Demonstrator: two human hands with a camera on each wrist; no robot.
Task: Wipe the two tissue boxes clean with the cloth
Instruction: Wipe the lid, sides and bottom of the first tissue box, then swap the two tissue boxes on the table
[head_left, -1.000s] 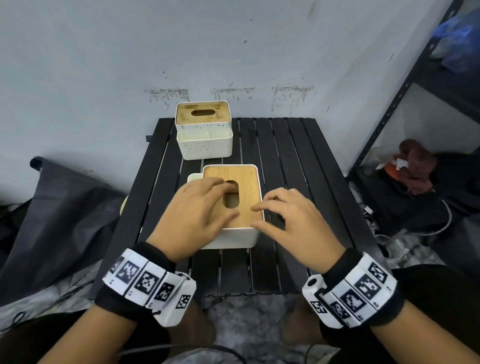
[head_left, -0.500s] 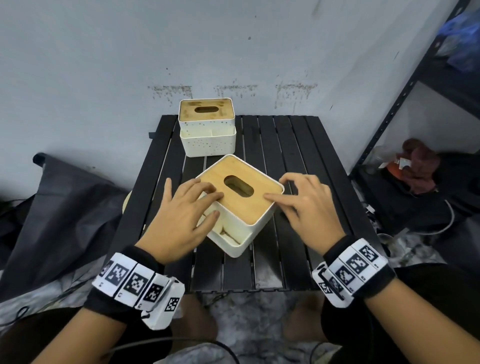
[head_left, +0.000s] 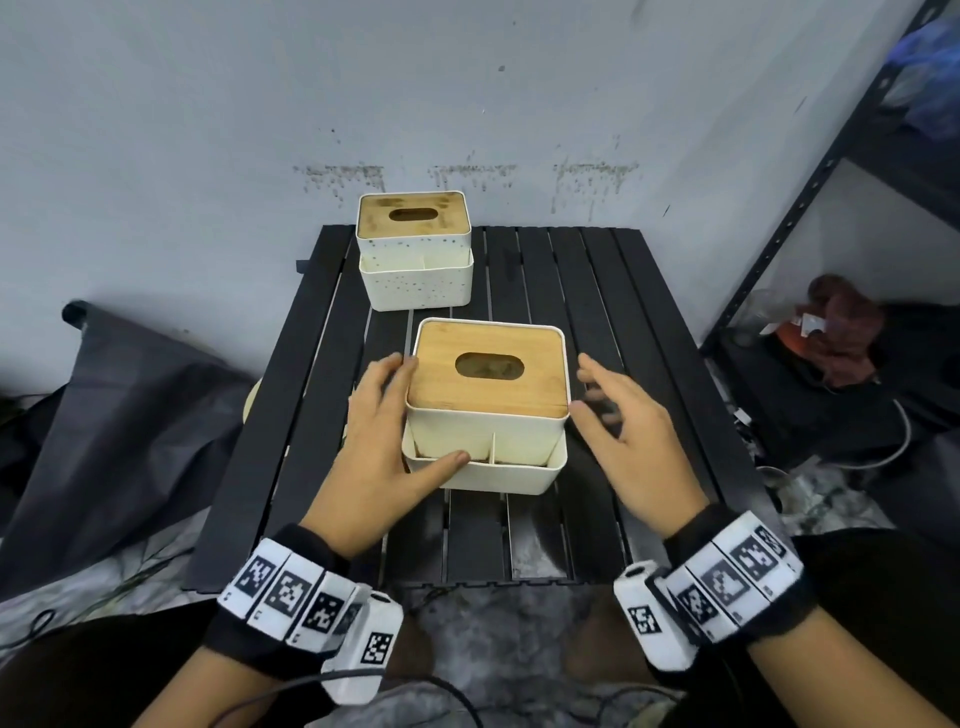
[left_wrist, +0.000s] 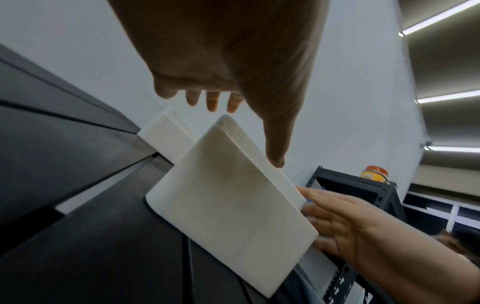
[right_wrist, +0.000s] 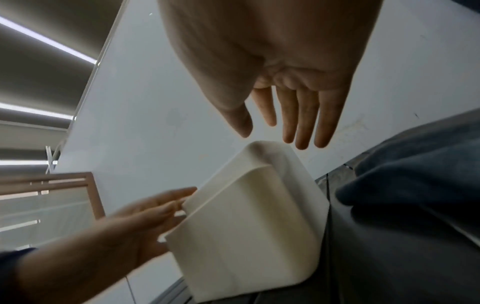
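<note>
**Near tissue box squared up between two hands**

Turned since half a second ago, the near tissue box (head_left: 485, 410) no longer sits corner-on to the person; its low front tray with the divider now faces them squarely, and it stands flat on the black slatted table (head_left: 613, 322), about the middle of it. Its bamboo lid with the oval slot faces up.

At its left side, the left hand (head_left: 384, 447) rests against the box: the fingers lie straight along the left wall up to the lid's edge, and the thumb reaches across to touch the rim of the front tray. The fingers are extended rather than wrapped round anything. On the other side, the right hand (head_left: 623, 441) hangs just beside the right wall, spread and loose, holding nothing; its fingers are blurred, and I cannot tell whether any of them touch the box.

Farther back, the far tissue box (head_left: 415, 254), white with small speckles and a darker, stained wooden lid, stands at the table's far left edge by the grey wall (head_left: 208, 130). The two boxes are near each other but apart. A dark metal shelf (head_left: 831, 156) stands to the right.
</note>
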